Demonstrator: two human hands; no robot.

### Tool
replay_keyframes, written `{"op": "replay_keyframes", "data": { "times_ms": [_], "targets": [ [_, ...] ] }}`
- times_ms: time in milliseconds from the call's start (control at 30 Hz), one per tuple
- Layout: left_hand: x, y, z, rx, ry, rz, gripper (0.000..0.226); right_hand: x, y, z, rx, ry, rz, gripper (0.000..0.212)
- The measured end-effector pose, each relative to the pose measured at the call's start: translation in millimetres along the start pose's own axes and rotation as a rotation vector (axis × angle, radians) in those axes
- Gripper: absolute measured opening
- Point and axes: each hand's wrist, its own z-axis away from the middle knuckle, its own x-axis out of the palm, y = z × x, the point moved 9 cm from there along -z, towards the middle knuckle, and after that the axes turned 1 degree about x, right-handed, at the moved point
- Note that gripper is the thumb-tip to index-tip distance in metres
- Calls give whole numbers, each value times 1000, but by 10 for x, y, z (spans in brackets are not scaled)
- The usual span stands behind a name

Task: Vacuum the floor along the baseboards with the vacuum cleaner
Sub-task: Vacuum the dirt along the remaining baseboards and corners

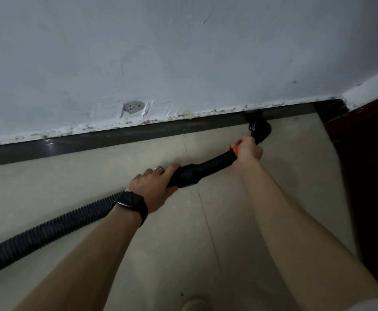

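A black vacuum wand (208, 166) with an orange collar lies low over the beige tiled floor (206, 232). Its black nozzle (259, 129) sits against the dark baseboard (93, 141) near the right corner. My right hand (248, 150) grips the wand at the orange collar, just behind the nozzle. My left hand (152, 187), with a ring and a black watch on the wrist, holds the thick rear end of the wand. The ribbed black hose (48, 225) trails from there to the lower left.
A scuffed grey-white wall (183, 52) with a patched socket hole (133, 107) rises above the baseboard. Dark reddish wooden furniture or a door (367, 176) borders the floor on the right. A light shoe tip (193, 305) shows at the bottom edge.
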Motion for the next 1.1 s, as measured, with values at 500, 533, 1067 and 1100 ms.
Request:
{"op": "replay_keyframes", "data": {
  "times_ms": [500,533,1067,1100],
  "targets": [
    [213,1094,-797,53,-157,-32,51,-645,-978,-902,-22,122,116,23],
    [172,1146,-867,48,-138,-8,51,-654,-1064,-952,-28,114,108,22],
    [357,1778,-1482,108,-237,115,72,-863,-1749,-1741,-51,58,181,13],
    [432,1806,-1470,117,-273,116,75,-888,-1787,-1782,-61,74,235,18]
  ]
}}
